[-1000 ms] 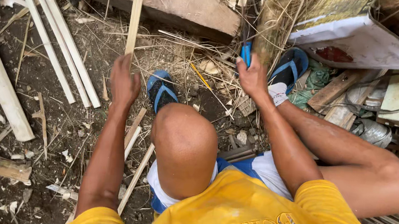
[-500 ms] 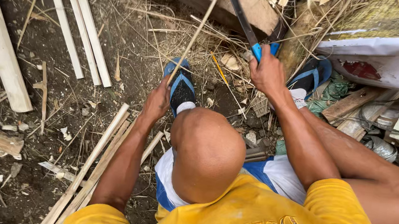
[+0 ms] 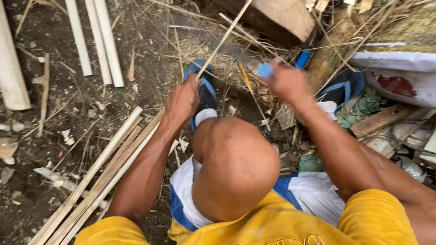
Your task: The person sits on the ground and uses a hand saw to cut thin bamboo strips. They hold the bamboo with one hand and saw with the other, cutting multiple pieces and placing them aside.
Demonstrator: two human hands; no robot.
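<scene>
A thin bamboo strip [image 3: 231,29] is gripped by the left hand [image 3: 181,100], fingers closed round it, slanting up over the dirt. A blue-handled knife [image 3: 264,70] is clamped in the blurred right hand [image 3: 287,84], just beside the strip.

A bundle of split strips [image 3: 99,175] lies on the ground [image 3: 67,117] at lower left, with long poles [image 3: 85,22] at upper left. A thick beam [image 3: 265,6] crosses the top centre. Boards and scrap [image 3: 416,132] pile at the right edge.
</scene>
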